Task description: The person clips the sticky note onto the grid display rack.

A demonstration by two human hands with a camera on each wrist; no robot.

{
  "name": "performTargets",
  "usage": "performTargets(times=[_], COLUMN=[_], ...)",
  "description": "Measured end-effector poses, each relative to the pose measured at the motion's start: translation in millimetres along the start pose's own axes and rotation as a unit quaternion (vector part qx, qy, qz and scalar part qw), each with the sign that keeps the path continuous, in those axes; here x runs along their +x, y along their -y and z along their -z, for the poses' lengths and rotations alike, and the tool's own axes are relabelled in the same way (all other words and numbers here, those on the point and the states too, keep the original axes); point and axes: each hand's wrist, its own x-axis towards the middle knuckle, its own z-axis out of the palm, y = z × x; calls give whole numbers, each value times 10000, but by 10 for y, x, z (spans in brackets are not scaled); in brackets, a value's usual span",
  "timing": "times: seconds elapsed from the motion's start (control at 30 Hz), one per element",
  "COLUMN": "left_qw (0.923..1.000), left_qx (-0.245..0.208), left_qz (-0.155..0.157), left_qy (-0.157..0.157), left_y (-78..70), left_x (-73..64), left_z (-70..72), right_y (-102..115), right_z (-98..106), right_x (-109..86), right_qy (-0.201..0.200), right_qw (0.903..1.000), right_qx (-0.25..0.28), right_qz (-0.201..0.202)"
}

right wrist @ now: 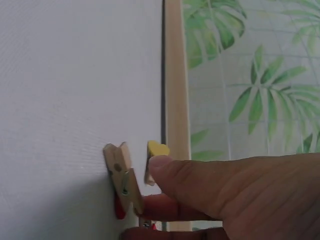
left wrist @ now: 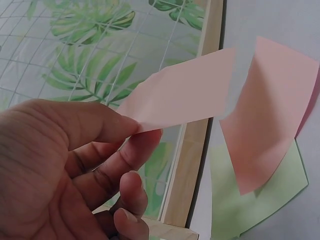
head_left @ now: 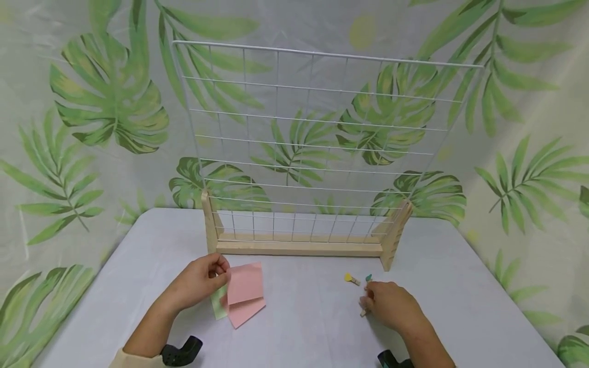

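Note:
My left hand (head_left: pixel 202 281) pinches a pink paper note (left wrist: pixel 185 95) by its edge between thumb and index finger, lifted off the table. Below it another pink note (left wrist: pixel 272 110) overlaps a light green note (left wrist: pixel 255 205). Across the table, my right hand (head_left: pixel 391 304) is low among small wooden clothespins. One clothespin (right wrist: pixel 120 175) with a red decoration is tilted beside the index fingertip; the thumb stands apart from it. Just beyond lie a yellow-topped clothespin (head_left: pixel 352 278) and a teal-topped one (head_left: pixel 369 278), the latter partly hidden by the hand.
A white wire grid (head_left: pixel 322 122) stands upright in a wooden base (head_left: pixel 299 249) behind both hands. White cloth covers the table (head_left: pixel 299 327). A leaf-printed curtain (head_left: pixel 313 20) hangs behind and at both sides.

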Motion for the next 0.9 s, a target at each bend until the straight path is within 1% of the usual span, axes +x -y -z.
performTargets(times=[0.07, 0.23, 0.4, 0.57, 0.77, 0.9], left_qw=[10000, 9998, 9996, 9992, 9988, 9981], left_qx=[-6, -10, -2, -46, -25, 19], left_qz=[-17, 11, 31, 33, -35, -93], left_qy=[-52, -173, -291, -385, -491, -607], left_y=[-4, -10, -26, -40, -43, -66], left_x=[2, 6, -4, -17, -24, -6], left_z=[0, -6, -8, -5, -9, -11], right_y=[-4, -1, 20, 37, 39, -1], right_z=[-14, -38, -45, -47, -10, 50], right_x=[3, 14, 34, 26, 16, -2], right_qy=[0, 164, 251, 352, 374, 275], right_qw=[10000, 9998, 9996, 9993, 9993, 9996], right_qx=[-65, -27, -122, -59, -22, 75], right_qz=[-41, -129, -93, -64, -62, -30])
